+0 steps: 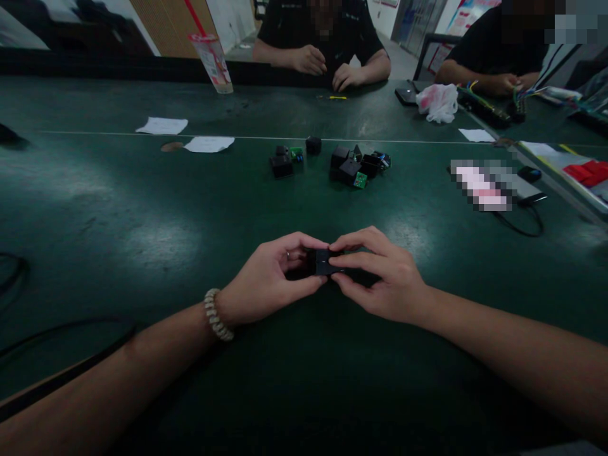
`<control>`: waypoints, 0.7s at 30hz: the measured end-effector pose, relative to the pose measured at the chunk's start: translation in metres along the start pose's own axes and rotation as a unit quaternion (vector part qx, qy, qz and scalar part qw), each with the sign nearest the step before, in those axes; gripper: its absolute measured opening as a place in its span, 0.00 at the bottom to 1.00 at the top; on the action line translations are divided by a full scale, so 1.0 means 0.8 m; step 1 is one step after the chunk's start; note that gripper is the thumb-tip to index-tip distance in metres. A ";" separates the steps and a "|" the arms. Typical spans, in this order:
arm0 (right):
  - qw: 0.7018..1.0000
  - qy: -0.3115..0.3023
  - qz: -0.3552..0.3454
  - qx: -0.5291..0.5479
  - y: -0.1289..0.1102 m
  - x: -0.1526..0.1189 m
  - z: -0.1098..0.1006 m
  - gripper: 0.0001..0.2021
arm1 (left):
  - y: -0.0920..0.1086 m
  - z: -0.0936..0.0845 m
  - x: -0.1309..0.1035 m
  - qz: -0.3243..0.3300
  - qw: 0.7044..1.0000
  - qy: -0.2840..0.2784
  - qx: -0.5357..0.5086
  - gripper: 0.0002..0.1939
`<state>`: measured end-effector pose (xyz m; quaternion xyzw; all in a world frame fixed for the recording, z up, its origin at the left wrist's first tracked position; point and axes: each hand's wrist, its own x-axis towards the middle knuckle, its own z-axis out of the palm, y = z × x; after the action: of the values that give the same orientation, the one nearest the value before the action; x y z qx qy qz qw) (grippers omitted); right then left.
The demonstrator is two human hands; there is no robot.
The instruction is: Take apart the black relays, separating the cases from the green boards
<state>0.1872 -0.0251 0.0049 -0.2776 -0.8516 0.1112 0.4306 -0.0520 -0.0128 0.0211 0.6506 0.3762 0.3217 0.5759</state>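
Between my two hands, low over the dark green table [199, 209], is a small black plastic housing [322, 261]. My left hand [280, 269] grips its left side, thumb at the near edge and fingers at the far edge. From the right, my right hand [384, 269] pinches the same piece with thumb and fingertips, two fingers lying across its top. Part of the housing is hidden by these fingers. Farther off lie more black box-shaped housings [350, 170], with a green circuit board [360, 180] among them. Another small cluster has a black box [282, 166] beside a green board [297, 154].
Paper slips [209, 144] lie at the back left, near a cup with a red straw [216, 66]. A phone-like object [482, 185] and cable are at the right. Two people sit across the table, near a crumpled plastic bag [437, 102] and wired parts [489, 111].
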 end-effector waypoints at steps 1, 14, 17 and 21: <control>1.000 -0.002 0.003 -0.001 0.001 -0.001 0.000 0.10 | 0.000 0.000 0.000 0.000 1.000 0.000 -0.001 0.22; 0.993 -0.095 0.003 -0.066 -0.007 -0.004 -0.006 0.10 | 0.001 -0.001 0.000 -0.009 1.000 -0.002 -0.013 0.22; 0.990 -0.116 -0.002 -0.078 -0.007 -0.006 -0.006 0.11 | 0.001 -0.003 -0.001 -0.002 1.000 -0.014 -0.010 0.23; 0.987 -0.134 0.002 -0.087 -0.008 -0.006 -0.007 0.11 | 0.003 -0.005 -0.001 0.014 1.000 -0.013 0.018 0.18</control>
<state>0.1913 -0.0334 0.0081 -0.2985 -0.9075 0.0737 0.2861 -0.0558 -0.0117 0.0240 0.6703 0.3653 0.3146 0.5642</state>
